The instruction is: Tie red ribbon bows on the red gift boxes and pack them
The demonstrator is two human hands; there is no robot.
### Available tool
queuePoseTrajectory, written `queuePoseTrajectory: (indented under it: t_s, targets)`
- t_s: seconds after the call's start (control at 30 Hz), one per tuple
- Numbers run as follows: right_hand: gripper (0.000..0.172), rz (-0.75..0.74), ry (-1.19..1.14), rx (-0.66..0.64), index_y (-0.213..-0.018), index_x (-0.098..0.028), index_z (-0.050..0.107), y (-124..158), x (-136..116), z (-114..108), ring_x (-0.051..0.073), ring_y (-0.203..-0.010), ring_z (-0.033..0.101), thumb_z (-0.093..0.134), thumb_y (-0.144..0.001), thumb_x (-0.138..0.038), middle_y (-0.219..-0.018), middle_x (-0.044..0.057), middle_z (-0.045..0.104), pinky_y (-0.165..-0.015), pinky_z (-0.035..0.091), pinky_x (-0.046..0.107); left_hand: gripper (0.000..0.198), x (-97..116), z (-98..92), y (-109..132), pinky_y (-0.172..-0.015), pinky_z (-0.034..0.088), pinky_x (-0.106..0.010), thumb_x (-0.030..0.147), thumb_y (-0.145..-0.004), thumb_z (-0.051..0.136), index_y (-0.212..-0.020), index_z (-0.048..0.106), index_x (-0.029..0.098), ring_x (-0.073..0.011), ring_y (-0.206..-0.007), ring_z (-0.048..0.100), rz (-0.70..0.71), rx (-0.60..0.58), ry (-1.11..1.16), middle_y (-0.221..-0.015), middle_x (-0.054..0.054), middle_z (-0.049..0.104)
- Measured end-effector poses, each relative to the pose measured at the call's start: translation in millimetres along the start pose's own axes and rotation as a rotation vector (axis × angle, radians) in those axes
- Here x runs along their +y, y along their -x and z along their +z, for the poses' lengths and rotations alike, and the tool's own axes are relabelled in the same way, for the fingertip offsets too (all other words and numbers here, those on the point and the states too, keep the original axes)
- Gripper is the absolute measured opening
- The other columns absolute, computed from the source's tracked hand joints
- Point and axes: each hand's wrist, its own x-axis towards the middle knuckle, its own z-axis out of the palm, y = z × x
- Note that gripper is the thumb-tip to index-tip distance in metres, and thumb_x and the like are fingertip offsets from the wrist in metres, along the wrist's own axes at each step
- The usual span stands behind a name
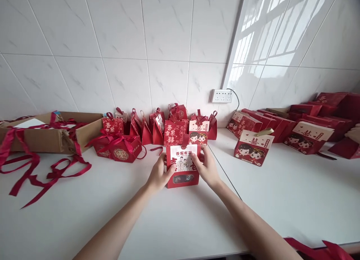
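Observation:
Upright between my two hands is a red and white gift box (183, 162) with printed characters, a line drawing of a couple and a small oval window low on its front. My left hand (161, 171) grips its left side, thumb on the front. On the right side my right hand (207, 168) does the same, with the thumb pressed to the white panel. The fingers behind the box are partly hidden. A ribbon loop shows at its top. Just behind stand a red gift box (174, 132) and a gift box with two cartoon figures (198, 131).
A cardboard box (60, 140) with red ribbons (56, 174) spilling out stands at left. Beside it sits a ribbon-tied red box (119, 147). A cartoon gift box (253, 147) and several red boxes (309, 114) occupy the right. A power strip (221, 96) is on the tiled wall.

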Motion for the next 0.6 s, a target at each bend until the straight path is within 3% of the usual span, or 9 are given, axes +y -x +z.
queuePoseTrajectory:
  t_s: [0.37,0.6]
  targets:
    - [0.03,0.05,0.001,-0.021,-0.102,-0.023,0.047,1.8,-7.3,-1.8,0.021,-0.08,0.063,0.052,-0.088,-0.049,-0.102,0.007,0.06,-0.064,0.054,0.034,0.031,0.2,-0.3,1.5,-0.079,0.052,-0.033,0.04,-0.082,0.053,-0.106,0.05,0.021,-0.0215,-0.09,0.064,-0.013,-0.001,0.048,-0.101,-0.005,0.065]
    - [0.033,0.062,-0.018,-0.021,-0.106,-0.024,0.05,0.6,-3.0,-4.9,0.023,-0.089,0.061,0.053,-0.087,-0.05,-0.107,0.007,0.061,-0.075,0.054,0.036,0.031,2.5,2.0,-0.5,-0.078,0.051,-0.035,0.042,-0.082,0.052,-0.105,0.049,0.02,-0.0224,-0.09,0.064,-0.016,0.015,0.003,-0.1,-0.006,0.064]
